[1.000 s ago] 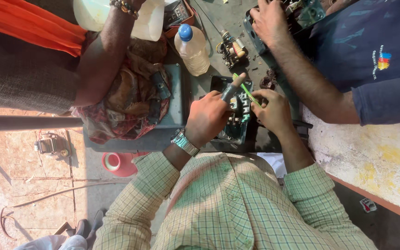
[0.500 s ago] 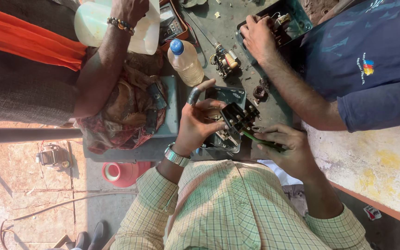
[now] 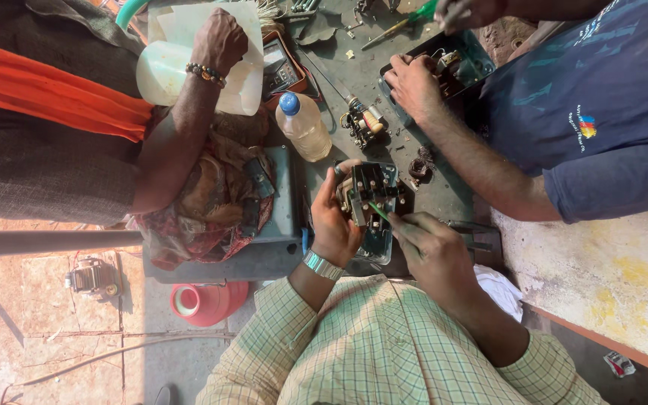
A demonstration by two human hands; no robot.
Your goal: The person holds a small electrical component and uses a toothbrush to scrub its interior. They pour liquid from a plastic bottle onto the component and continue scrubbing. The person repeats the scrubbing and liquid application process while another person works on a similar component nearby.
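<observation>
Gripping switch unit point(image 3: 373, 196), left hand point(image 3: 333, 225)

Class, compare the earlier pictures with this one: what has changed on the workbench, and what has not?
The left hand now grips the dark switch assembly from its side, tilted up. The right hand has dropped lower and brings the green-handled screwdriver tip onto it. The plastic bottle and the co-workers' hands stay put.

Single head-worn view, looking steeply down from above the wearer's chest onto the near edge of the dark worktop point(image 3: 406, 202). The camera sits close: the wearer's checked shirt point(image 3: 384, 352) fills the lower frame, the ground point(image 3: 54, 345) shows beyond the worktop's left edge. No second view.
</observation>
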